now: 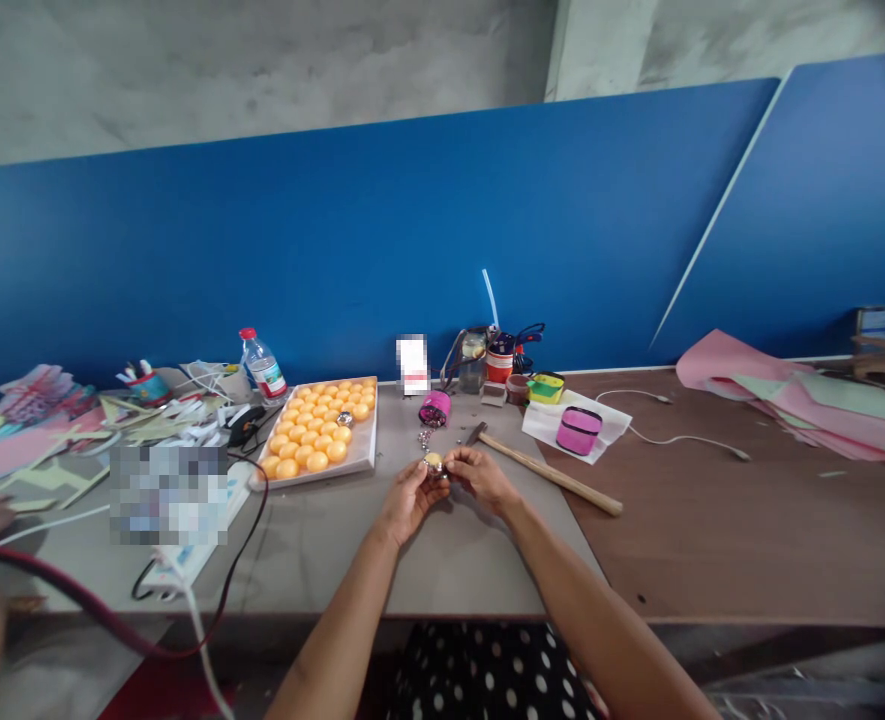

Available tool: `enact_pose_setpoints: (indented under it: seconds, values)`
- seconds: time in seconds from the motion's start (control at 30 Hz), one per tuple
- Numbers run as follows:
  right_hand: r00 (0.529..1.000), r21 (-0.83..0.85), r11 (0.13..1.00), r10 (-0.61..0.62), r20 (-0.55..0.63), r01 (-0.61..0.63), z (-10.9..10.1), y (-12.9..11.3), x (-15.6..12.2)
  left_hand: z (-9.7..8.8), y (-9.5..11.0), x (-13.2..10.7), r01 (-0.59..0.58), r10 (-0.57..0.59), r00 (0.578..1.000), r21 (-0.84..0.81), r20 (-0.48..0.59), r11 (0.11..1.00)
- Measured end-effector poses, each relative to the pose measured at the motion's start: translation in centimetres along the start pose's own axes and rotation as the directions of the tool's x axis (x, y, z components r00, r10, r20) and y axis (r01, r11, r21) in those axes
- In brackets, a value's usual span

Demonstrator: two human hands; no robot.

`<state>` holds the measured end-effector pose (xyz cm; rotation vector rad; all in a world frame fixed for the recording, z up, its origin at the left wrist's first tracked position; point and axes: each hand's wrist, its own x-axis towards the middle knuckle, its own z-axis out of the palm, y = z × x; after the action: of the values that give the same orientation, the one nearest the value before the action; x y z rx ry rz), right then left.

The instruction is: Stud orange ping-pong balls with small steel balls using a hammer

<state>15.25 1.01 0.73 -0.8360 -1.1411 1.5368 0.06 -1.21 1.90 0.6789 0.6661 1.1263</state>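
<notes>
The left hand (410,497) and right hand (481,476) meet just right of the tray (363,455), the fingers of both closed around a small yellow ball (434,461) between them.

Craft workshop: bench (427,560) against blue partition (412,240), hammer (547,468), tray of yellow balls (320,430), paper cutouts (802,400).

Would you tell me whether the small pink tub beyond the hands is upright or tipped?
Tipped: the pink tub lies on its side, with small silvery pieces spilled before its mouth.
</notes>
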Motion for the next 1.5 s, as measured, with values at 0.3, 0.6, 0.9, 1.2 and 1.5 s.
enact_pose_setpoints:
  seconds: [0.3,0.6,0.9,1.2,1.5]
  values:
    - [0.999,-0.013,0.999,0.046,-0.021,-0.047,0.2,-0.3,-0.1,-0.1,-0.3,0.1,-0.029,0.027,0.999,0.057,0.034,0.998]
    - [0.997,-0.122,0.992,0.016,-0.079,-0.025,0.1,0.0,0.1,0.0,-0.6,0.1,-0.054,0.049,0.998,0.115,0.046,0.992]
    - [0.973,-0.417,0.902,-0.182,-0.143,0.108,-0.7,-1.5,-0.1,-0.1,0.1,0.2,-0.068,0.066,0.997,-0.058,-0.036,0.996]
    - [0.980,-0.996,0.040,-0.177,-0.091,-0.085,-1.5,-1.5,-0.9,-0.4,0.1,0.3,-0.064,0.063,0.998,-0.103,-0.011,0.993]
    - [0.984,-0.997,0.026,-0.160,-0.075,-0.072,-0.9,-1.8,-1.0,-0.3,0.4,0.1,-0.061,0.061,0.998,-0.151,-0.001,0.987]
